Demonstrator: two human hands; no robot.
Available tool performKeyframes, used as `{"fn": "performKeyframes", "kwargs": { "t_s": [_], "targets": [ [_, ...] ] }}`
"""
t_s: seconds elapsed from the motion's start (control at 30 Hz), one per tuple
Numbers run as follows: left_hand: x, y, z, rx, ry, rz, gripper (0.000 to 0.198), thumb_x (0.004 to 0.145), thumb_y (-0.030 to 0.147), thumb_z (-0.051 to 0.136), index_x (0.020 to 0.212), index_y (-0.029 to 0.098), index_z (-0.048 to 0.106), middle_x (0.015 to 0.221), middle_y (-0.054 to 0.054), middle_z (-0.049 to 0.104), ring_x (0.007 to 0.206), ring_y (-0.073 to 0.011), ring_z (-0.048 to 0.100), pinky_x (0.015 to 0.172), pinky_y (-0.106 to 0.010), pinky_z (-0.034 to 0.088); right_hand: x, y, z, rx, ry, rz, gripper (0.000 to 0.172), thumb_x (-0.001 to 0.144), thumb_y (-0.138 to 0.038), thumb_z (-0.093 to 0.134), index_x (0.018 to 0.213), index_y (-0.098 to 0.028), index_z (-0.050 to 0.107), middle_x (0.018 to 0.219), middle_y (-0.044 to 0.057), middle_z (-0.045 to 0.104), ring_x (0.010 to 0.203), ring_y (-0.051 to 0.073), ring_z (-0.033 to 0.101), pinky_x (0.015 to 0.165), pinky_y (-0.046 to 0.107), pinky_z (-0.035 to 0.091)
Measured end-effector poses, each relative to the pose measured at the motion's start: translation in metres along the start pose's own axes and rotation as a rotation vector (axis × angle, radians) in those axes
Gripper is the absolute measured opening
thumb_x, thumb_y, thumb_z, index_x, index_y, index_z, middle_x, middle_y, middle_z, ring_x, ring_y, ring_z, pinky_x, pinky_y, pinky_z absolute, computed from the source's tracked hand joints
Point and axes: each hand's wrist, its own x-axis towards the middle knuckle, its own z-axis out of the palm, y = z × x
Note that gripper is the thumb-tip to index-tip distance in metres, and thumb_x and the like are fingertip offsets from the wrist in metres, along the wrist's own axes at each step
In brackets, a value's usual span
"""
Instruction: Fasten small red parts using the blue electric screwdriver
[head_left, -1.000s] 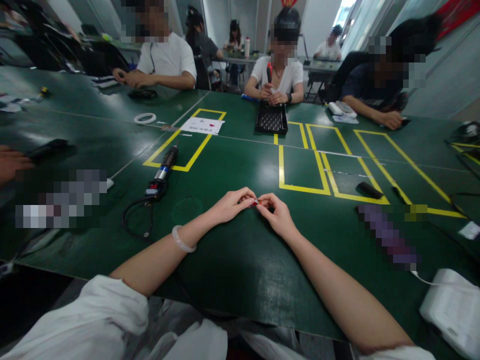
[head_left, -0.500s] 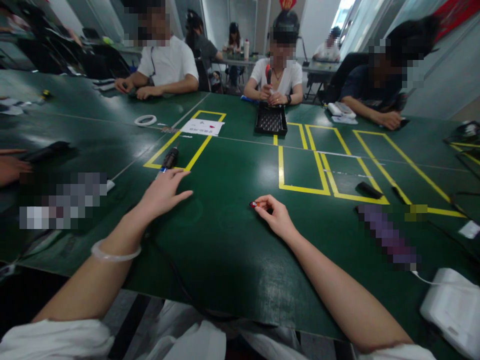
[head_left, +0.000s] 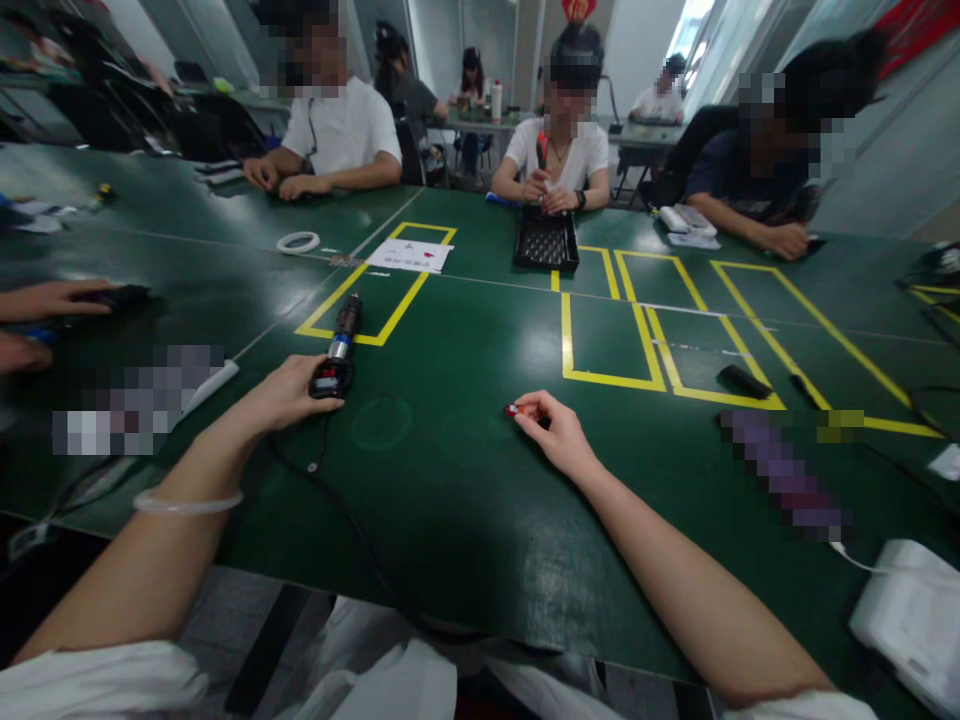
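Note:
My left hand (head_left: 286, 393) is closed round the rear end of what looks like a corded electric screwdriver (head_left: 342, 345), black with a silver and blue band. The tool lies on the green table, its front end pointing away from me. Its black cord (head_left: 352, 530) runs back towards the table's near edge. My right hand (head_left: 553, 430) rests on the table to the right, thumb and fingers pinching a small red and orange thing with a dark part (head_left: 514, 410). Most of that small thing is hidden by the fingers.
Yellow tape outlines (head_left: 613, 379) mark the green table (head_left: 450, 520). A paper sheet (head_left: 411, 254), a tape roll (head_left: 298, 243) and a black tray (head_left: 546, 242) lie farther back. A white box (head_left: 911, 620) stands at right. Several people sit around; another person's hands (head_left: 52, 300) are at left.
My left hand has moved back and left from above the screwdriver to its rear end, uncovering the body. My right hand keeps its pinch. The view has shifted slightly.

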Motion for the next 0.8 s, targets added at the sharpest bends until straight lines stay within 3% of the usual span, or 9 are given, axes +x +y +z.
{"fn": "performKeyframes", "kwargs": {
  "t_s": [0.1,0.23,0.43,0.57,0.67,0.8],
  "targets": [
    [0.004,0.02,0.0,0.008,-0.056,0.043,0.066,0.077,0.045,0.062,0.128,0.006,0.049,0.121,-0.016,0.055,0.116,-0.0286,0.049,0.1,-0.038,0.043,0.0,0.0,0.0,-0.002,-0.001,0.0,0.015,0.086,-0.028,0.061,0.097,-0.019,0.063,0.078,0.0,0.063,0.072,0.014,0.058,0.07,0.028,0.046],
    [0.006,0.057,0.004,-0.02,-0.042,0.019,0.071,0.074,0.05,0.062,0.132,0.013,0.045,0.123,-0.016,0.05,0.111,-0.0302,0.056,0.092,-0.038,0.048,0.0,0.001,0.0,-0.001,-0.006,-0.011,0.014,0.086,-0.028,0.061,0.097,-0.019,0.063,0.078,0.0,0.063,0.072,0.015,0.058,0.07,0.028,0.046],
    [0.0,0.143,0.005,-0.023,-0.047,0.155,0.072,0.076,0.052,0.059,0.136,0.018,0.04,0.127,-0.014,0.047,0.104,-0.0301,0.06,0.078,-0.037,0.052,0.001,0.004,-0.001,-0.083,0.028,-0.098,0.011,0.086,-0.026,0.062,0.095,-0.021,0.065,0.092,0.004,0.06,0.078,0.016,0.059,0.07,0.03,0.048],
    [-0.001,0.194,0.009,-0.079,-0.035,0.286,0.07,0.077,0.05,0.061,0.135,0.02,0.038,0.128,-0.014,0.048,0.103,-0.0297,0.06,0.077,-0.036,0.052,0.001,0.006,-0.001,-0.121,0.05,-0.083,0.011,0.086,-0.024,0.061,0.096,-0.02,0.063,0.089,0.003,0.06,0.075,0.016,0.059,0.07,0.03,0.047],
    [0.0,0.219,0.015,-0.132,-0.062,0.36,0.071,0.076,0.049,0.063,0.137,0.021,0.037,0.13,-0.013,0.048,0.104,-0.0299,0.061,0.079,-0.036,0.052,0.002,0.008,-0.002,-0.162,0.097,-0.071,0.01,0.084,-0.021,0.061,0.093,-0.019,0.061,0.084,0.002,0.059,0.071,0.015,0.056,0.069,0.029,0.046],
    [0.001,0.235,0.021,-0.181,-0.071,0.434,0.076,0.076,0.049,0.064,0.14,0.022,0.033,0.13,-0.013,0.048,0.105,-0.0299,0.06,0.081,-0.037,0.051,0.003,0.009,-0.003,-0.21,0.107,-0.075,0.01,0.082,-0.018,0.06,0.092,-0.02,0.06,0.083,0.001,0.058,0.071,0.016,0.055,0.069,0.029,0.046]
  ]
}}
